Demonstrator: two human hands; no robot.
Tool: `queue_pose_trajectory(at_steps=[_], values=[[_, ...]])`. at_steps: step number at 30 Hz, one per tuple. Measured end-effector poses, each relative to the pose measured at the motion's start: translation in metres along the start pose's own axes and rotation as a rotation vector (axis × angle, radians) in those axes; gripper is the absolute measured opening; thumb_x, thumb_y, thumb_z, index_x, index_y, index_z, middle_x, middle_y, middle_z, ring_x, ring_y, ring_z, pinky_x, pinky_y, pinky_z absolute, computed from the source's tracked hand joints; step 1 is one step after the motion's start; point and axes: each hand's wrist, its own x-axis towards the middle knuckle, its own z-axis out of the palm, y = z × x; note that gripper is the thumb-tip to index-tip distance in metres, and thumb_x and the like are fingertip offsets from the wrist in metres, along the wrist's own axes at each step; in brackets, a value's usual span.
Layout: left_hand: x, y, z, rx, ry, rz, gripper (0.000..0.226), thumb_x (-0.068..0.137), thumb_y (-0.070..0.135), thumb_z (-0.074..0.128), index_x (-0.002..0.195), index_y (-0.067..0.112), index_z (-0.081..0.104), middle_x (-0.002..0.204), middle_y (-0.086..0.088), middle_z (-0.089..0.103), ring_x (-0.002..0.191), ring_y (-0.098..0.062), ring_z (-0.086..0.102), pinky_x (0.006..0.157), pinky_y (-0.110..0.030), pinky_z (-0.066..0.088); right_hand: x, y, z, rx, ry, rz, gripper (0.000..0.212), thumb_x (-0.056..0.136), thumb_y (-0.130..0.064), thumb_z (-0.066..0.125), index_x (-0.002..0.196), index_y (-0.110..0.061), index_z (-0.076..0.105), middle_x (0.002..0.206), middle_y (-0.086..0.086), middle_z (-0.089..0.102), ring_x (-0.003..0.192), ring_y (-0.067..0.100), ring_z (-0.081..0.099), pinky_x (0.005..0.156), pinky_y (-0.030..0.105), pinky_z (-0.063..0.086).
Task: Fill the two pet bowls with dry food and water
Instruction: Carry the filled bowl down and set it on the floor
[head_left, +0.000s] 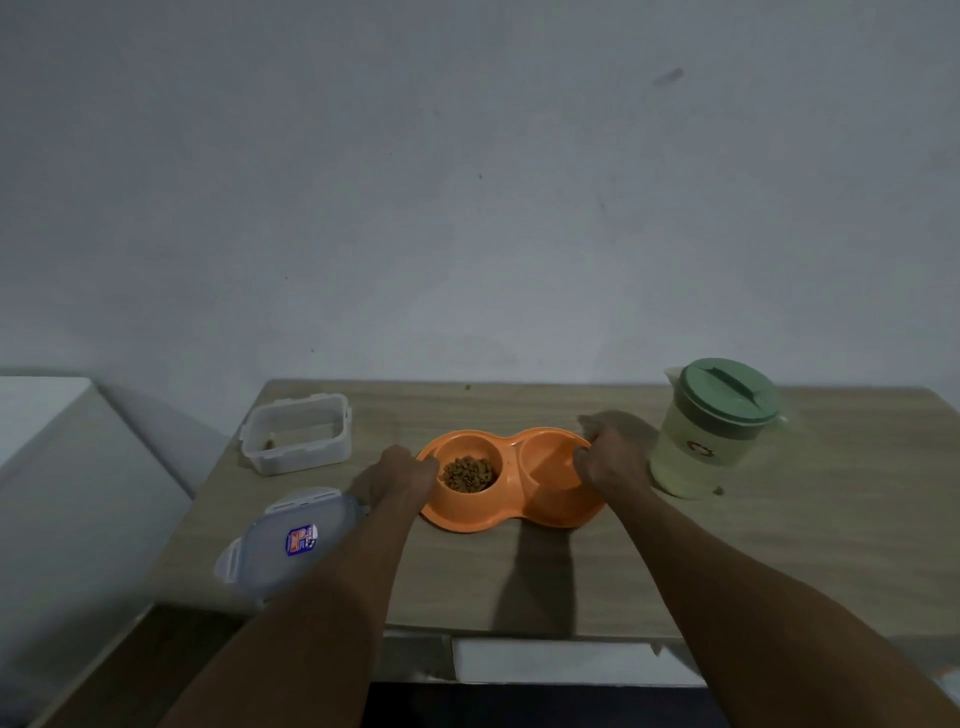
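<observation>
An orange double pet bowl lies in the middle of the wooden table. Its left cup holds brown dry food; whether the right cup holds water I cannot tell. My left hand grips the bowl's left rim. My right hand grips its right rim. A pale green water jug with a darker green lid stands upright just right of the bowl. A clear plastic food container, almost bare with a few crumbs, sits at the back left.
The container's clear lid with a blue label lies near the table's front left edge, partly under my left forearm. A white appliance or cabinet stands left of the table. A grey wall rises right behind it.
</observation>
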Motion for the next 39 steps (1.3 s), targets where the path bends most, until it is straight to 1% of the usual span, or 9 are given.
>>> queue_pose_trajectory(at_steps=[3,7,12,15,20,27,32,34,39], values=[[0.011,-0.001,0.004,0.070,-0.056,-0.026,0.042,0.088,0.035,0.059,0.118,0.006,0.061,0.114,-0.014,0.066,0.103,-0.031,0.063,0.067,-0.029,0.039,0.007,-0.002,0.001,-0.013,-0.025,0.063,0.027,0.091,-0.022,0.059,0.107,-0.002,0.064,0.098,0.015,0.068,0.095,0.033,0.066,0.075,0.039,0.055],[0.023,-0.002,0.013,0.122,-0.070,-0.046,0.037,0.086,0.041,0.059,0.097,0.006,0.065,0.088,-0.008,0.062,0.080,-0.027,0.059,0.064,-0.027,0.043,0.016,0.000,0.006,0.017,-0.063,0.174,0.028,0.091,-0.022,0.060,0.106,0.001,0.063,0.104,0.018,0.067,0.099,0.034,0.066,0.084,0.043,0.057],[0.030,0.002,0.017,0.145,-0.037,-0.078,0.044,0.083,0.040,0.063,0.109,0.006,0.067,0.112,-0.016,0.068,0.104,-0.034,0.064,0.073,-0.031,0.043,0.024,0.004,0.010,0.077,-0.105,0.230,0.033,0.087,-0.022,0.061,0.108,0.004,0.065,0.107,0.019,0.067,0.102,0.037,0.066,0.081,0.041,0.056],[0.031,0.000,0.019,0.146,-0.015,-0.110,0.047,0.078,0.047,0.065,0.103,0.007,0.070,0.105,-0.014,0.070,0.100,-0.033,0.065,0.073,-0.029,0.045,0.026,0.008,0.008,0.115,-0.120,0.243,0.033,0.082,-0.023,0.067,0.101,0.004,0.067,0.100,0.018,0.068,0.097,0.036,0.066,0.072,0.037,0.052],[0.028,-0.001,0.021,0.083,0.012,-0.155,0.052,0.076,0.052,0.067,0.099,0.005,0.072,0.101,-0.014,0.071,0.097,-0.032,0.066,0.069,-0.030,0.044,0.026,0.013,0.001,0.186,-0.122,0.247,0.024,0.078,-0.023,0.071,0.078,-0.001,0.061,0.094,0.021,0.069,0.090,0.036,0.067,0.078,0.042,0.057],[0.038,-0.017,0.035,0.031,0.020,-0.195,0.065,0.051,0.061,0.065,0.089,0.009,0.073,0.096,-0.014,0.070,0.095,-0.034,0.064,0.086,-0.041,0.052,0.021,0.026,-0.001,0.277,-0.101,0.256,0.037,0.078,-0.022,0.074,0.097,0.008,0.065,0.088,0.018,0.061,0.082,0.032,0.060,0.078,0.044,0.055],[0.013,-0.015,0.027,-0.121,-0.029,-0.201,0.057,0.057,0.047,0.074,0.092,0.001,0.071,0.102,-0.020,0.067,0.086,-0.031,0.065,0.055,-0.030,0.043,0.016,0.034,-0.009,0.301,-0.144,0.257,0.042,0.078,-0.026,0.075,0.105,0.004,0.062,0.101,0.019,0.064,0.095,0.035,0.064,0.086,0.046,0.056],[0.004,-0.017,0.026,-0.166,-0.022,-0.194,0.061,0.052,0.048,0.073,0.091,0.002,0.071,0.102,-0.021,0.067,0.082,-0.032,0.065,0.052,-0.029,0.039,0.011,0.037,-0.013,0.315,-0.149,0.242,0.043,0.079,-0.027,0.074,0.106,0.004,0.061,0.103,0.019,0.064,0.096,0.035,0.064,0.086,0.046,0.056],[-0.026,-0.021,0.019,-0.191,-0.002,-0.131,0.039,0.070,0.033,0.076,0.085,-0.003,0.072,0.086,-0.021,0.070,0.079,-0.034,0.067,0.054,-0.028,0.040,-0.011,0.048,-0.023,0.347,-0.143,0.225,0.044,0.077,-0.027,0.075,0.107,0.004,0.062,0.104,0.022,0.066,0.092,0.036,0.065,0.073,0.039,0.053]])
